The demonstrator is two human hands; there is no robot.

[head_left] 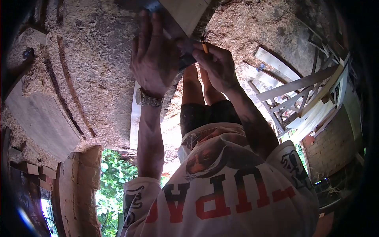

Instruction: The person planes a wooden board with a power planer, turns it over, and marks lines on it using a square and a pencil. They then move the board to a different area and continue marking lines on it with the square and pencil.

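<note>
We hold the left hand [154, 65], fingers extended, on the square [172, 23], which lies against the board [185, 14]. We grip the pencil [205, 47] in the right hand [216, 65], beside the square's near end.

Two hands are in view: one left hand [154, 65] and one right hand [216, 65]. Count one wristwatch [151, 99], one orange pencil [205, 47], one dark metal tool [172, 23] and one pale board [185, 14] at the top. There are two bare legs [192, 89], one printed shirt [221, 185] and one pair of dark shorts [209, 115]. Several wooden slats [298, 84] lie heaped at the right, overlapping too much to count exactly.
</note>
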